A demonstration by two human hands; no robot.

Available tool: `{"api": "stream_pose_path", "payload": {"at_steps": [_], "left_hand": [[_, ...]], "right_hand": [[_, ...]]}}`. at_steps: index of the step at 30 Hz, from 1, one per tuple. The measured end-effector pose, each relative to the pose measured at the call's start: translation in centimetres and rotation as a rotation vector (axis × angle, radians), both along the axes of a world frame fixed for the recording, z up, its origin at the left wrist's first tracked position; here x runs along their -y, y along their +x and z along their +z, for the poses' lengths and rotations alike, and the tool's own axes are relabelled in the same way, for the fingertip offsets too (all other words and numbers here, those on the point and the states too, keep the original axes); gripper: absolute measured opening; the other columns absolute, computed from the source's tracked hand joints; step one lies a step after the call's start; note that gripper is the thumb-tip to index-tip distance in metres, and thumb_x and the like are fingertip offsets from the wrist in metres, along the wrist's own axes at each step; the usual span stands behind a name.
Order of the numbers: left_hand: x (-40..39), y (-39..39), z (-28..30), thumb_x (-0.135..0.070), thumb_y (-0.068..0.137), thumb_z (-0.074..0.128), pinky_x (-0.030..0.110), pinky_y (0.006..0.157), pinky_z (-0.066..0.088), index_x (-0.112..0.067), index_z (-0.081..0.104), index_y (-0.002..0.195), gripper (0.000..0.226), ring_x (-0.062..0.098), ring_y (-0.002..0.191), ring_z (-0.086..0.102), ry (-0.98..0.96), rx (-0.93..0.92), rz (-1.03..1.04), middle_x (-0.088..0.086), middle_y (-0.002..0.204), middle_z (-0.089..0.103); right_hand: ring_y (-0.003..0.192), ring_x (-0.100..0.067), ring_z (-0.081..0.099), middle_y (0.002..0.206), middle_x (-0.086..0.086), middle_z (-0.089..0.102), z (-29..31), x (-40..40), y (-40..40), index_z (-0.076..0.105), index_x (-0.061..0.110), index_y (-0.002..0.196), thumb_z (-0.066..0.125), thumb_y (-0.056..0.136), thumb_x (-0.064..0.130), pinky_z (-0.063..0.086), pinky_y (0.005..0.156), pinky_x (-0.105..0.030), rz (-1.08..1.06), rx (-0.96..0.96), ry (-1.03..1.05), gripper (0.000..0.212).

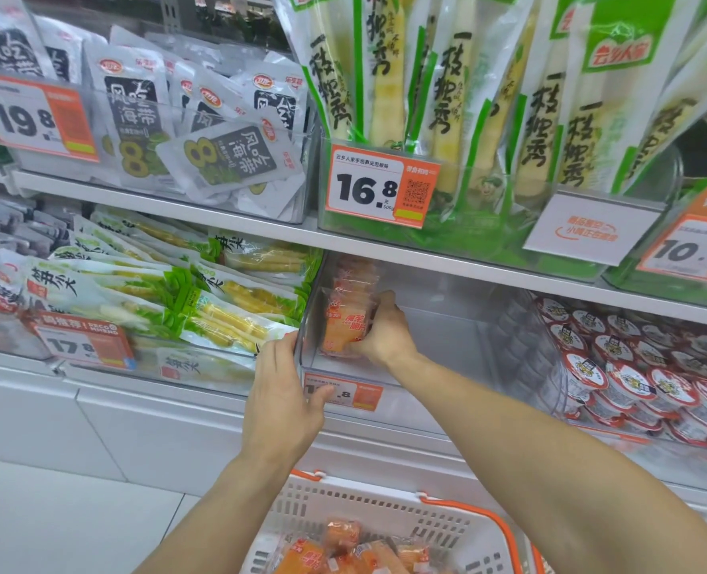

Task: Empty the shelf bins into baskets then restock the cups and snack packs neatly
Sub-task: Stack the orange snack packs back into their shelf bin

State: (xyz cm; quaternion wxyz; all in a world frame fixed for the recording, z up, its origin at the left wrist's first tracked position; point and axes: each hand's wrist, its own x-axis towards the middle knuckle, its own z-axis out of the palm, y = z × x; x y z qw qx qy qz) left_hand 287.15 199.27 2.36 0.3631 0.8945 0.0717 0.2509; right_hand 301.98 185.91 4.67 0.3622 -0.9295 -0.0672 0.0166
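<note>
Right hand (385,335) fingers grip a stack of orange snack packs (345,321) upright at the left end of a clear shelf bin (447,321); left hand (281,391) fingers curl over the bin's front-left corner, above a white basket (447,528).

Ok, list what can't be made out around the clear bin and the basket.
- Price tag on the bin: first digits hidden by the left hand.
- Orange packs: how many stand there, hidden by the right hand.
- Basket: its contents cut off by the bottom edge.
</note>
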Motion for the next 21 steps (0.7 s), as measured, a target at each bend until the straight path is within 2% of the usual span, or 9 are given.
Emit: {"api": "stream_pose_path", "payload": {"at_steps": [3,7,9,11,14,16,18,19,21], "left_hand": [[-0.2,0.0,0.0,-0.029,0.076,0.085,0.036,0.095,0.048,-0.012,0.040,0.140,0.080,0.022,0.126,0.044,0.006,-0.003,0.000,0.001,0.129,0.045],[-0.3,0.1,0.1,-0.032,0.076,0.084,0.037,0.094,0.049,-0.012,0.040,0.139,0.080,0.022,0.125,0.044,0.011,-0.008,-0.005,0.000,0.128,0.045],[-0.5,0.0,0.1,-0.033,0.076,0.085,0.037,0.095,0.049,-0.013,0.039,0.140,0.080,0.021,0.124,0.045,0.010,-0.017,-0.014,0.000,0.128,0.045],[-0.6,-0.2,0.2,-0.034,0.076,0.084,0.037,0.098,0.048,-0.014,0.040,0.140,0.081,0.020,0.124,0.046,0.013,-0.022,-0.034,-0.001,0.128,0.046],[-0.8,-0.5,0.6,-0.034,0.074,0.085,0.040,0.105,0.044,-0.008,0.044,0.138,0.080,0.026,0.125,0.046,0.095,0.004,0.022,0.008,0.132,0.048],[-0.3,-1.0,1.0,-0.023,0.078,0.081,0.041,0.102,0.043,-0.002,0.052,0.128,0.062,0.029,0.118,0.048,0.146,0.181,0.061,0.014,0.125,0.052],[0.9,-2.2,1.1,-0.013,0.084,0.067,0.035,0.087,0.047,-0.006,0.060,0.110,0.028,0.019,0.095,0.054,0.072,0.302,-0.048,0.007,0.103,0.060],[1.5,-3.0,0.7,-0.013,0.084,0.061,0.033,0.077,0.048,-0.011,0.061,0.102,0.017,0.014,0.082,0.053,0.043,0.263,-0.133,-0.001,0.090,0.061],[3.2,-4.7,-1.0,-0.017,0.086,0.057,0.033,0.066,0.048,-0.019,0.063,0.098,0.014,0.010,0.068,0.053,0.079,-0.002,-0.294,-0.014,0.075,0.059]], "right_hand": [[0.100,-0.024,0.064,0.111,-0.003,0.062,-0.4,0.1,0.4,0.035,0.016,0.118,0.097,0.054,0.027,0.055,0.087,-0.040,0.029,-0.029,-0.008,0.089],[0.111,-0.025,0.062,0.125,-0.004,0.060,0.3,0.8,0.6,0.032,0.013,0.136,0.095,0.060,0.036,0.053,0.095,-0.040,0.024,-0.120,-0.014,0.102],[0.112,-0.026,0.060,0.123,-0.007,0.059,1.6,1.9,-0.1,0.030,0.010,0.141,0.092,0.068,0.038,0.052,0.094,-0.037,0.004,-0.155,-0.055,0.100],[0.102,-0.022,0.065,0.109,-0.005,0.065,3.2,3.5,-2.4,0.041,0.010,0.134,0.085,0.077,0.030,0.051,0.084,-0.031,-0.039,-0.030,0.014,0.075],[0.078,-0.009,0.063,0.085,0.006,0.065,4.1,5.8,-9.1,0.058,0.019,0.101,0.073,0.086,0.010,0.047,0.069,-0.022,-0.074,0.302,0.385,0.023],[0.070,-0.011,0.059,0.078,0.006,0.063,2.2,7.5,-14.0,0.060,0.019,0.087,0.068,0.087,0.004,0.049,0.063,-0.024,0.005,0.350,0.456,0.017],[0.070,-0.011,0.060,0.078,0.006,0.064,-2.4,9.8,-17.4,0.061,0.018,0.087,0.068,0.089,0.008,0.051,0.064,-0.025,0.141,0.165,0.310,0.011],[0.074,-0.009,0.061,0.082,0.006,0.065,-5.1,11.1,-18.4,0.063,0.016,0.092,0.069,0.089,0.014,0.053,0.069,-0.027,0.214,-0.016,0.164,0.007],[0.090,-0.016,0.065,0.097,0.001,0.069,-10.4,13.6,-19.7,0.067,0.011,0.107,0.073,0.089,0.026,0.055,0.085,-0.036,0.365,-0.463,-0.227,0.024]]}}
